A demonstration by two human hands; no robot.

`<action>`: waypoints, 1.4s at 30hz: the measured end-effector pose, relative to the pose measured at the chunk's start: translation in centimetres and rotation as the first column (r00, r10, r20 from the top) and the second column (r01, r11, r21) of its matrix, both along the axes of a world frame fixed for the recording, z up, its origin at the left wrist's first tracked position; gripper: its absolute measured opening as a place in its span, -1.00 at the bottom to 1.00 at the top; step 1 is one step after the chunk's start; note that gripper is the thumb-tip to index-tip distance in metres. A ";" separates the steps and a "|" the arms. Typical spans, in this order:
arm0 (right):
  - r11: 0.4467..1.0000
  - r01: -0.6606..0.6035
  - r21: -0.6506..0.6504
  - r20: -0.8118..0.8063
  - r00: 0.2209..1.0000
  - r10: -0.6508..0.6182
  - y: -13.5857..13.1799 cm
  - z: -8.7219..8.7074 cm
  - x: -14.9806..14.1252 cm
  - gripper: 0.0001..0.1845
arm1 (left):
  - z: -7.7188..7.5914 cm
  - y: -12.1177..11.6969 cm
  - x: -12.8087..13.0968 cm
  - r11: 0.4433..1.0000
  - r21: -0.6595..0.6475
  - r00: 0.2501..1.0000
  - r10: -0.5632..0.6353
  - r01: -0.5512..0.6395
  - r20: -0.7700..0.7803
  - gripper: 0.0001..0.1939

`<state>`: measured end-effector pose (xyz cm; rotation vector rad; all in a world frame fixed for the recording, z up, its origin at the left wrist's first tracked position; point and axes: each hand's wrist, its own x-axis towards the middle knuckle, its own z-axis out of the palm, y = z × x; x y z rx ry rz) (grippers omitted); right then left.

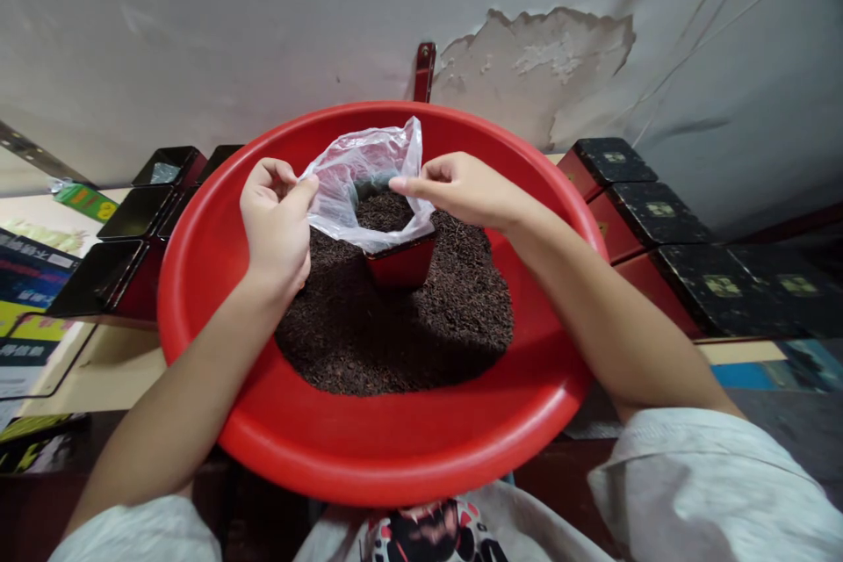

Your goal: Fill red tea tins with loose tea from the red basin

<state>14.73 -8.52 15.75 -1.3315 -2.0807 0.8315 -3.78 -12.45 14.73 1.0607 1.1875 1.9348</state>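
A clear plastic bag (365, 149) lines a small red tin (400, 265), its mouth spread wide above the rim. Dark loose tea leaves (385, 211) lie inside the bag. The tin stands on a heap of the same leaves (382, 342) in a large red basin (395, 465). My left hand (277, 215) pinches the bag's edge on the left between thumb and fingers. On the opposite side, my right hand (461, 184) is closed on the bag's right edge with thumb and forefinger.
Open dark tins (132, 211) stand left of the basin, beside a green box (85, 200) and printed packaging (39, 281). Several closed red-and-black tins (659, 211) line the right side. Behind the basin rises a wall (263, 35) with peeling paint.
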 end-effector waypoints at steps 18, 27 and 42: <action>0.942 0.202 0.268 -0.385 0.919 -0.087 -1.0 -0.2 -0.8 -0.73 | 0.5 -0.7 0.0 0.875 -0.394 0.957 -0.224 0.282 0.186 -0.81; 0.948 0.265 0.175 -0.469 0.869 -0.157 -0.1 -0.3 0.0 -0.76 | 0.0 -0.8 0.2 0.878 -0.314 0.929 -0.312 0.362 0.200 -0.81; 0.981 0.145 0.132 -0.455 0.888 -0.070 1.4 -1.2 -0.4 -0.72 | 1.6 -2.2 0.6 0.695 -0.530 0.874 -0.394 0.486 0.285 -0.82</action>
